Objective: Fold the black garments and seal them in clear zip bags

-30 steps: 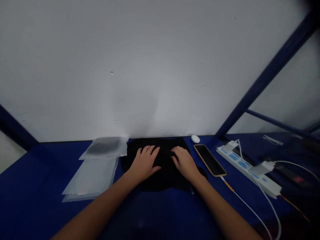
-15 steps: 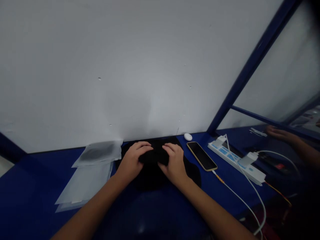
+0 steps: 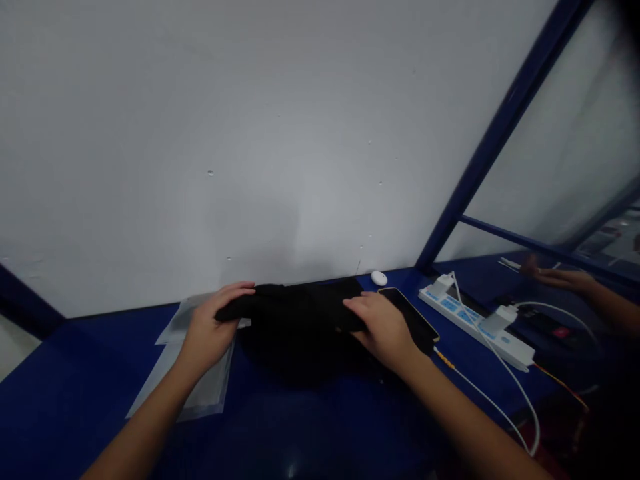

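Observation:
A piece of black cloth is stretched between my two hands over the blue table. Its far edge is lifted, while the lower part lies dark and in shadow, so its exact kind cannot be made out. My left hand grips the left end, thumb below and fingers on top. At the right end my right hand pinches the fabric in the same way. Flat translucent plastic bags lie under and beside my left wrist, partly covered by the arm and the cloth.
A phone on a charging cable lies right of the cloth, partly covered by it. Behind it is a small white round case. A white power strip with two plugged chargers stands farther right. A person's arm shows beyond the blue frame.
My hands have moved apart, left hand to the left and right hand to the right, spreading the black cloth wider. It now covers part of the bags and the phone.

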`<state>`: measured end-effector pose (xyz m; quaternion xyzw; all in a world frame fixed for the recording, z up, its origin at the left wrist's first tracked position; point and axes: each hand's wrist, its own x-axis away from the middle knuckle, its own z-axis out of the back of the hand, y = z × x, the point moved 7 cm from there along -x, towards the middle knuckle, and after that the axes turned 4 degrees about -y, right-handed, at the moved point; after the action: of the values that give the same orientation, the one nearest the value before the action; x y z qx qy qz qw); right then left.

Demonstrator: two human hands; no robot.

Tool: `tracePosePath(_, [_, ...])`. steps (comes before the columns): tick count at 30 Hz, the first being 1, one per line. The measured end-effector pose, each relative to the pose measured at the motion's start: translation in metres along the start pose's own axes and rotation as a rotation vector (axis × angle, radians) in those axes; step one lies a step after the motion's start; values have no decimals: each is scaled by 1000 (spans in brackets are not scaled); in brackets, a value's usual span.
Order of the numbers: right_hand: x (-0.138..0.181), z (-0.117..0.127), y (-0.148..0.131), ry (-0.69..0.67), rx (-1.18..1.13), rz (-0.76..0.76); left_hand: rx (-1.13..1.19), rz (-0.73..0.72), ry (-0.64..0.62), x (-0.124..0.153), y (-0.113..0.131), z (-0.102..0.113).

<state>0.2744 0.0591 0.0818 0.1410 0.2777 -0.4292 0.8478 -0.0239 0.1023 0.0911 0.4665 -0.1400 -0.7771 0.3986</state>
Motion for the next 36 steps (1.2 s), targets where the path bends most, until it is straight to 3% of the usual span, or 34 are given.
tracePosePath(3, [21, -42, -6, -301, -6, -9, -348, -33, -128, 15, -19, -8])
tracePosePath(5, [35, -57, -3, -387, -38, -83, -517, -36, -195, 25, -25, -12])
tracePosePath(9, [48, -53, 1, -440, -73, -157, -567, -59, -422, 36, -12, -30])
tracePosePath(13, [43, -41, -2, -499, -142, -126, -496, -63, -668, 42, 5, -62])
tracePosePath(15, [41, -41, -1, -512, -175, -134, -479, -48, -729, 45, 6, -78])
tracePosePath(19, [40, -51, 2, -542, -167, -124, -469, -51, -738, 46, 5, -94])
tracePosePath(22, [34, -47, 7, -530, -215, -132, -427, -50, -726, 37, 5, -90])
tracePosePath(26, [7, -32, 25, -518, -249, -148, -431, -53, -693, 3, 8, -80])
tracePosePath(29, [-22, -35, 45, -521, -20, -142, -631, -58, -553, -30, 6, -78])
tracePosePath(32, [-41, -46, 59, -428, 308, -187, -771, -60, -348, -47, 6, -82])
tracePosePath(36, [-36, -70, 56, -361, 274, -160, -696, -57, -380, -30, -4, -98])
